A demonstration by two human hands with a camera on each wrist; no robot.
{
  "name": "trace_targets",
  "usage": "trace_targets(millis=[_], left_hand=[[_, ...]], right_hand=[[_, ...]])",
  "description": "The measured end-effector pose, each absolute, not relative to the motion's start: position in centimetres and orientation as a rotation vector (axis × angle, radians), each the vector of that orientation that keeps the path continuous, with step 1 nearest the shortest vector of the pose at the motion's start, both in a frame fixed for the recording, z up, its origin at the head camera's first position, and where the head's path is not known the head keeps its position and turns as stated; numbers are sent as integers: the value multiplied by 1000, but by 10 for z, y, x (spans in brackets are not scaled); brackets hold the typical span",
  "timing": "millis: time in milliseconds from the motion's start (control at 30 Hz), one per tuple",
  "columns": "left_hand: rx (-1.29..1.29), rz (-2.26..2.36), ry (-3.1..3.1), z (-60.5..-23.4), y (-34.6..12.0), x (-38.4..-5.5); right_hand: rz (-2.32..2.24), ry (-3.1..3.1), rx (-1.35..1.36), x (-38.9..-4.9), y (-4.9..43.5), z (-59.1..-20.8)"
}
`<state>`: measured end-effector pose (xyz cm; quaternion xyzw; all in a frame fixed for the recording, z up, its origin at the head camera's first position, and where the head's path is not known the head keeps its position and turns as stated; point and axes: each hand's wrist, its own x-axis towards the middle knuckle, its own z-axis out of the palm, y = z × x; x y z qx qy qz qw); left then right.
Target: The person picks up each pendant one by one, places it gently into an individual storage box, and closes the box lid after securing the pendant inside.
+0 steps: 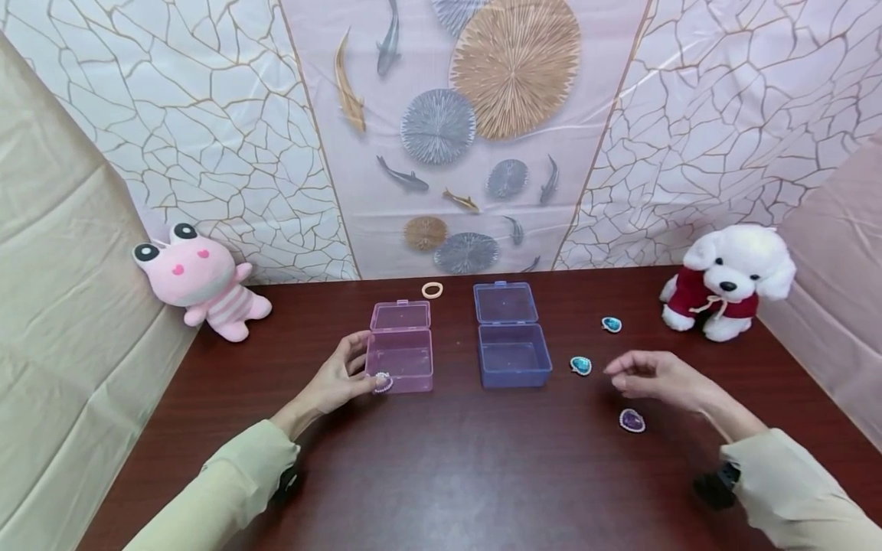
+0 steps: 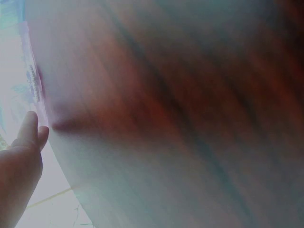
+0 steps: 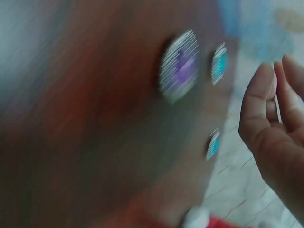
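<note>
My left hand grips the left side of a clear pink plastic box, its fingers by the left wall and the thumb at the front corner. Right at the thumb tip shows a purple gem with a pale beaded rim. The box's lid stands open. Loosely bent and holding nothing visible, my right hand hovers over the table's right side. Close to it lie a purple heart-shaped gem and a teal heart-shaped gem. Another teal gem lies farther back.
Right of the pink box stands a clear blue plastic box, its lid open. A pale ring lies near the table's back edge. A pink frog plush sits at the back left, a white dog plush at the back right.
</note>
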<state>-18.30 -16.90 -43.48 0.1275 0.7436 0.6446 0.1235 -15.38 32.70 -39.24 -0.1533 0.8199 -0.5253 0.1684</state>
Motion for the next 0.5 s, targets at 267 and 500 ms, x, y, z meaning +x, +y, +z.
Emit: trace_targets(millis=[267,500], left_hand=[[359,1873,2179,-432,-169,-182],[401,1929,2138,-434,-167,-182]], right_hand=[[-1409,2242,-699,-150,361,-413],[-1379,2299,-730,-144,359,-422]])
